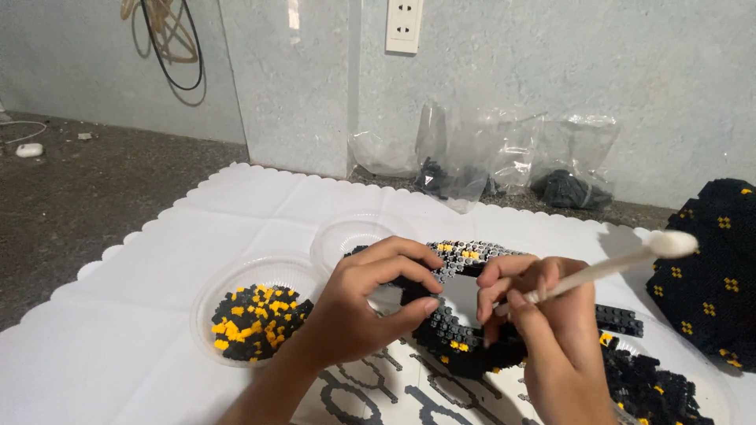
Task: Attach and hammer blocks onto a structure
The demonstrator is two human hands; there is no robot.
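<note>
A ring-shaped model [461,260] of tiny black, grey and yellow bricks lies on the white mat [157,315]. My left hand [370,303] grips the ring's inner left edge with thumb and fingers. My right hand [543,330] rests on the ring's right side and holds a white stick-like tool [630,260] with a rounded tip pointing up and right. Under the ring lies a printed sheet [394,389] with grey outline patterns.
A clear dish [236,277] of loose black and yellow bricks sits at left, an empty clear dish [346,232] behind it. A black brick piece with yellow dots [709,267] stands at right. More loose bricks [654,386] lie at lower right. Plastic bags [504,161] line the wall.
</note>
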